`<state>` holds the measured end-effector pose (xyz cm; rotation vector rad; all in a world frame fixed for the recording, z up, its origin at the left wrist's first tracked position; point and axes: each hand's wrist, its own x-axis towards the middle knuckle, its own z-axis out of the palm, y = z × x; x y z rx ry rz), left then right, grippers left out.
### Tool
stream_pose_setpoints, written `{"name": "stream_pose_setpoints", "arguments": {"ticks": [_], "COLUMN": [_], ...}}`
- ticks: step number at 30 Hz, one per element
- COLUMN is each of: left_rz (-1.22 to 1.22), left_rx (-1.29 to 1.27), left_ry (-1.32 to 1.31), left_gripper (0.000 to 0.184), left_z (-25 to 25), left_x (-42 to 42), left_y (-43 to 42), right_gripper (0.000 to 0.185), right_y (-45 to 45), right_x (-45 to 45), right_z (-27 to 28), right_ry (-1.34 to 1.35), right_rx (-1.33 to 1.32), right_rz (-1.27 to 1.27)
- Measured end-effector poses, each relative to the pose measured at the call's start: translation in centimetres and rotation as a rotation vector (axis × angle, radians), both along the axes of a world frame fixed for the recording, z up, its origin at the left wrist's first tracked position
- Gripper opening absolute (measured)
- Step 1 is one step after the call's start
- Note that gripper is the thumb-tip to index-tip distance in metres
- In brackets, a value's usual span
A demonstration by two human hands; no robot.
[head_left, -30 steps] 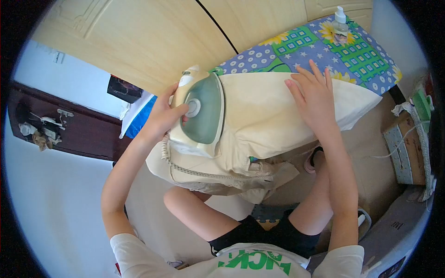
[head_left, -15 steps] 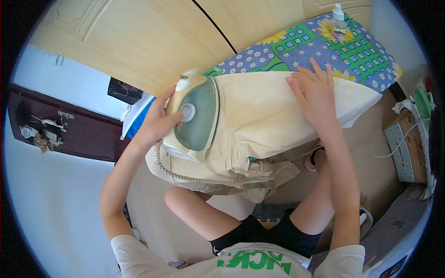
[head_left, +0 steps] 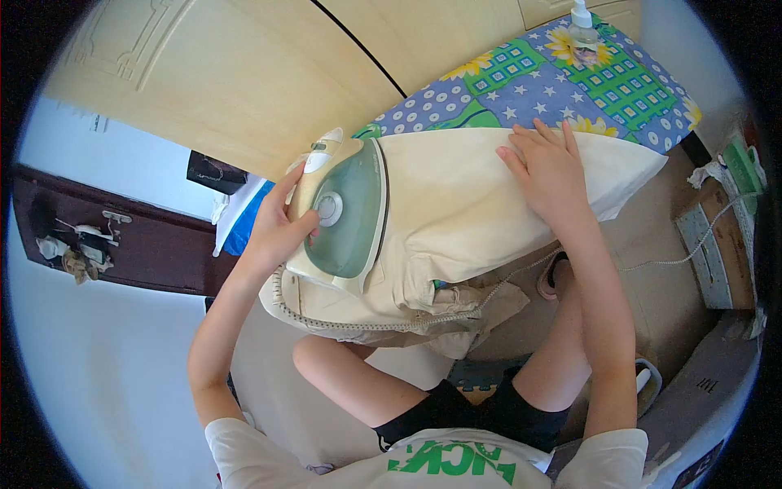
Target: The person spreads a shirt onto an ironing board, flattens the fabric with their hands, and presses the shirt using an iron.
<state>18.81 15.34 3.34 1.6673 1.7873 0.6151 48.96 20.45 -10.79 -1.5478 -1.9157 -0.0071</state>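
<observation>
My left hand is wrapped round the handle of a cream and green clothes iron, with the thumb by its round dial. The iron rests on the left part of a cream cloth garment, which is spread over a patterned ironing board. Creases and a bunched part of the cloth show right of the iron and below it. Near the garment's upper edge, my right hand lies on the cloth with its fingers extended. It holds nothing.
A clear pump bottle stands at the board's far end. The iron's cord runs along the front of the garment and off to the right, toward a wooden box. Pale cupboard doors rise behind the board.
The iron has shifted slightly right on the garment with my left hand still round it. My right hand's fingers have come down flatter and closer together on the cloth. The view has moved a little.
</observation>
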Motion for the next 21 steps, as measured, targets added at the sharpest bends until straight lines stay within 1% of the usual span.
{"name": "stream_pose_setpoints", "arguments": {"ticks": [5, 8, 14, 16, 17, 19, 20, 21], "left_rz": [-0.025, -0.035, -0.128, -0.223, -0.224, -0.366, -0.364, -0.403], "left_rx": [-0.020, 0.002, 0.045, 0.087, 0.087, 0.108, 0.107, 0.102], "left_ry": [0.024, 0.058, 0.049, 0.061, 0.061, 0.097, 0.097, 0.158], "left_gripper": [0.067, 0.067, 0.066, 0.064, 0.064, 0.064, 0.064, 0.064], "left_z": [0.0, -0.2, -0.2, -0.1, -0.1, -0.1, 0.0, 0.2], "left_x": [0.1, 0.0, 0.4, 0.6, 0.6, 0.5, 0.5, 0.5], "left_y": [0.2, 0.6, 1.9, 2.0, 2.1, 2.3, 2.5, 2.6], "right_gripper": [0.037, 0.038, 0.041, 0.042, 0.042, 0.041, 0.041, 0.041], "right_y": [-0.1, -0.2, -0.2, 0.0, 0.1, 0.1, 0.2, 0.2], "right_x": [-0.1, -0.3, -0.2, 0.1, 0.2, 0.4, 0.4, 0.4], "right_z": [0.0, 0.3, 0.2, 0.2, 0.1, 0.2, 0.3, 0.3], "right_ry": [0.010, -0.040, -0.055, -0.069, -0.068, -0.048, -0.048, -0.052], "right_rx": [0.017, 0.005, 0.024, 0.019, 0.019, 0.038, 0.037, 0.060], "right_rz": [0.007, 0.000, -0.022, -0.046, -0.047, -0.057, -0.055, -0.074]}}
